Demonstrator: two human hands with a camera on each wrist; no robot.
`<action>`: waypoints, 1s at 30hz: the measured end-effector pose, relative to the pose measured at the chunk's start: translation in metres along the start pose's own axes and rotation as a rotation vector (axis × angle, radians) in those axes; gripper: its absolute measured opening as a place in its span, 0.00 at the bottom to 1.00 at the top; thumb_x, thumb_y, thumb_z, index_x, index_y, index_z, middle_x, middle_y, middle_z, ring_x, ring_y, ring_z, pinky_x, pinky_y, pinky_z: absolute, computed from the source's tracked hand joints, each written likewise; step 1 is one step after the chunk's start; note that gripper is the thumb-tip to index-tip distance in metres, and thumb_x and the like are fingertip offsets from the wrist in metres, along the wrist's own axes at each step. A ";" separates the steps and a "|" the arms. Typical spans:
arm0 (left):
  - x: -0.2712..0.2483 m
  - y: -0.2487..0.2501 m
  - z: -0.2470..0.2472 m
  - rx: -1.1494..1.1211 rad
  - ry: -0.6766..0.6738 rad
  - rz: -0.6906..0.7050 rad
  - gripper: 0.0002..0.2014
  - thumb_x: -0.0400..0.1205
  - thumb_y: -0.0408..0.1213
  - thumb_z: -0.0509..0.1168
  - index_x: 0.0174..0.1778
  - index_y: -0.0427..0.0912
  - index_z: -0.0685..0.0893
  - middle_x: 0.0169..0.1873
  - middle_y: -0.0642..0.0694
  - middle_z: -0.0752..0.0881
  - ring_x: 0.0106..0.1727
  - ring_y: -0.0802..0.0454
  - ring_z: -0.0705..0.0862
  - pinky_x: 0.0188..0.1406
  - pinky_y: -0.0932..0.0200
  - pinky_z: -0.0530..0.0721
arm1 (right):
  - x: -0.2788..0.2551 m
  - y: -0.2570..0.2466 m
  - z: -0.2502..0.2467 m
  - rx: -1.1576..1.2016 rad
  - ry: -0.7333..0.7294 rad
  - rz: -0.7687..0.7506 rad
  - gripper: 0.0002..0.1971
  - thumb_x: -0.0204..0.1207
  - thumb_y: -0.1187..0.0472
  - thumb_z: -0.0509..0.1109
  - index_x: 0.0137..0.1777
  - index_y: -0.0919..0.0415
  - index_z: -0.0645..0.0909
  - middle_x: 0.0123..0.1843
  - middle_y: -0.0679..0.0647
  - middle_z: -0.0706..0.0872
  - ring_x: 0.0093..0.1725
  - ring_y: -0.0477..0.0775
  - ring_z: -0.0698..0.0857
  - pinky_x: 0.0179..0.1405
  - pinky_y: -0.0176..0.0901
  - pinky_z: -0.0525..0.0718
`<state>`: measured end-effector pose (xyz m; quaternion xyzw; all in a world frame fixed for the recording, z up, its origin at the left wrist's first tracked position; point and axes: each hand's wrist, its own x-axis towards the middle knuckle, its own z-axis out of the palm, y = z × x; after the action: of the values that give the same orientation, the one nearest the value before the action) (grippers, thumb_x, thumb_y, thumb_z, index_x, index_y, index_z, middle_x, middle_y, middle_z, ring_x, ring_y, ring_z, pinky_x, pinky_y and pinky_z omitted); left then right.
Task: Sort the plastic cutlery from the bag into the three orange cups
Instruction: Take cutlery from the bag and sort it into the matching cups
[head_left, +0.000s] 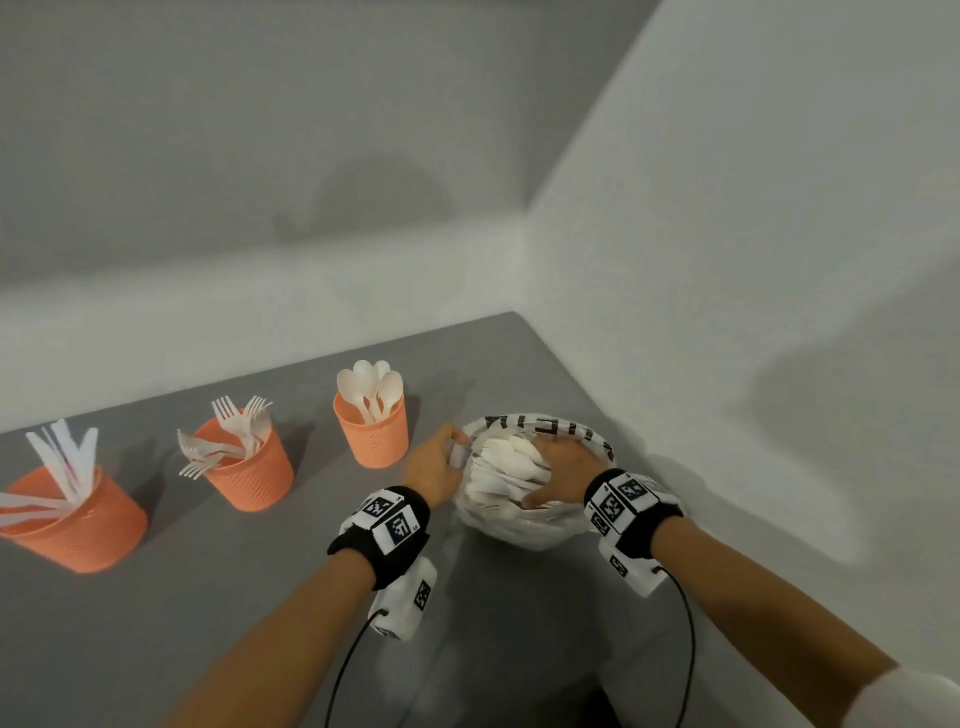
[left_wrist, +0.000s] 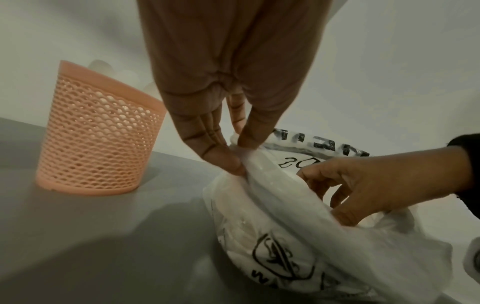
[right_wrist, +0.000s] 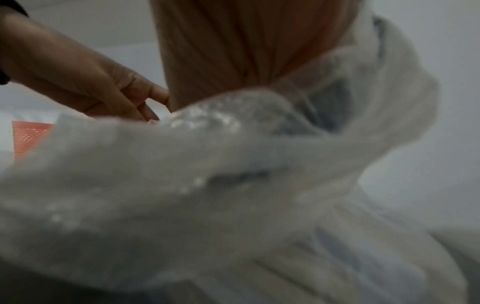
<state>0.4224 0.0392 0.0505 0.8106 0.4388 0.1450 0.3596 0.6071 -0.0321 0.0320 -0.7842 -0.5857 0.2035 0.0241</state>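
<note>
Your left hand pinched the rim of the bag between thumb and fingers, holding the mouth open. Your right hand was inside the mouth, fingers curled among the white cutlery; whether it gripped a piece, I could not tell. The bag sat on the grey table, just right of the spoon cup; the fork cup and knife cup stood further left.

Risks, as judged: thin film could slip from your pinch and close over the hand; tangled pieces could come out together and drop.

The bagged pieces lay roughly level, long axes running left-right, bowls nearest your right hand.
</note>
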 end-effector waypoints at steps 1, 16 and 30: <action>0.000 0.001 -0.001 -0.003 0.003 -0.005 0.14 0.78 0.25 0.60 0.60 0.37 0.75 0.26 0.54 0.70 0.32 0.52 0.72 0.39 0.61 0.70 | 0.000 0.000 -0.001 0.040 0.001 0.016 0.47 0.60 0.41 0.79 0.77 0.57 0.64 0.76 0.55 0.73 0.74 0.58 0.71 0.74 0.49 0.69; -0.001 0.001 -0.001 -0.027 -0.012 -0.026 0.15 0.78 0.24 0.61 0.59 0.40 0.76 0.32 0.44 0.77 0.33 0.50 0.74 0.32 0.67 0.73 | 0.000 0.001 0.002 0.201 -0.061 0.092 0.45 0.59 0.46 0.82 0.75 0.59 0.67 0.73 0.54 0.76 0.71 0.57 0.75 0.69 0.47 0.73; 0.002 -0.001 -0.006 -0.061 -0.025 -0.045 0.14 0.78 0.24 0.61 0.57 0.42 0.76 0.29 0.51 0.74 0.29 0.59 0.73 0.30 0.69 0.73 | 0.009 0.002 0.000 0.285 -0.136 0.070 0.33 0.60 0.51 0.82 0.65 0.59 0.77 0.60 0.54 0.84 0.60 0.57 0.82 0.58 0.43 0.77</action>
<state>0.4199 0.0442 0.0536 0.7910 0.4476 0.1403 0.3928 0.6112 -0.0246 0.0292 -0.7771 -0.5236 0.3377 0.0883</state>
